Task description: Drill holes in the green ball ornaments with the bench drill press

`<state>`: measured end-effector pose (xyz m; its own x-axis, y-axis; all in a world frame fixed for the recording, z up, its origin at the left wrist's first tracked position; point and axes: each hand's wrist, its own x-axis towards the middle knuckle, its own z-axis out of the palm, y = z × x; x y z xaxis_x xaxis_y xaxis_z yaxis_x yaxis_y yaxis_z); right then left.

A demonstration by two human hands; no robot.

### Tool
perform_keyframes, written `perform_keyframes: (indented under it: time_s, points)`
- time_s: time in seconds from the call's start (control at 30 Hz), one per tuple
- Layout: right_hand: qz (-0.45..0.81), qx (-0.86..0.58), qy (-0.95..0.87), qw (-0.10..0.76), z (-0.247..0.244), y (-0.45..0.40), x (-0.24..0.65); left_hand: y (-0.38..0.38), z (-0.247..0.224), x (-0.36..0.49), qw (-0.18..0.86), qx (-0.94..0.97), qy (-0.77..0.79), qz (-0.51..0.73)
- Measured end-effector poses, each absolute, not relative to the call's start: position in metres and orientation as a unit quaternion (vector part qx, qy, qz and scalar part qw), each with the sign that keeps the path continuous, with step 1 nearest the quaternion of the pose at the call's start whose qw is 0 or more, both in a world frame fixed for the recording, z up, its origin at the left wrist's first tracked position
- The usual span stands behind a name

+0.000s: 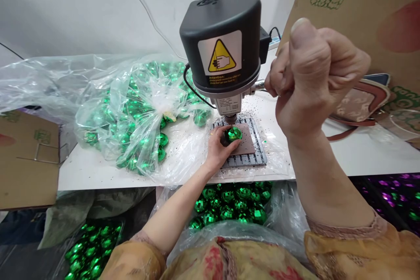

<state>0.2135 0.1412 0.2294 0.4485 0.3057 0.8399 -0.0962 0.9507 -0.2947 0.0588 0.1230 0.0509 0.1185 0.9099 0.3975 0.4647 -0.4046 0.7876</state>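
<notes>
A shiny green faceted ball (235, 133) is gripped between the thumb and fingers of my left hand (220, 146). It sits over a brownish square pad (247, 143) on the slotted grey base plate (262, 153) of a bench drill press. Just above the ball is the chuck (231, 118), below the black motor housing (220, 35) with its yellow warning label. Raised at the right, my right hand (311, 65) is closed around the drill press lever (260, 85); most of the lever is hidden by the fingers.
Clear plastic bags of green balls (131, 127) cover the table's left side. More green balls (229, 203) lie in plastic below the table edge and in a tray (93, 247) at lower left. Cardboard boxes (29, 157) flank the table; a bag (361, 100) lies at right. Dark specks dot the tabletop.
</notes>
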Motion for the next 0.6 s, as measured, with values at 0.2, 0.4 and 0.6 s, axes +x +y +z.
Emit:
perform_keyframes:
  time_s: [0.2, 0.4, 0.6]
  points:
    - [0.128, -0.128, -0.512, 0.84, 0.231, 0.14, 0.213, 0.12, 0.046, 0.061, 0.325, 0.674, 0.482, 0.456]
    - [0.102, -0.113, -0.499, 0.853, 0.225, 0.141, 0.211, 0.119, 0.048, 0.061, 0.366, 0.655, 0.477, 0.458]
    - [0.101, -0.195, -0.506, 0.834, 0.205, 0.127, 0.215, 0.118, 0.047, 0.061, 0.363, 0.661, 0.469, 0.459]
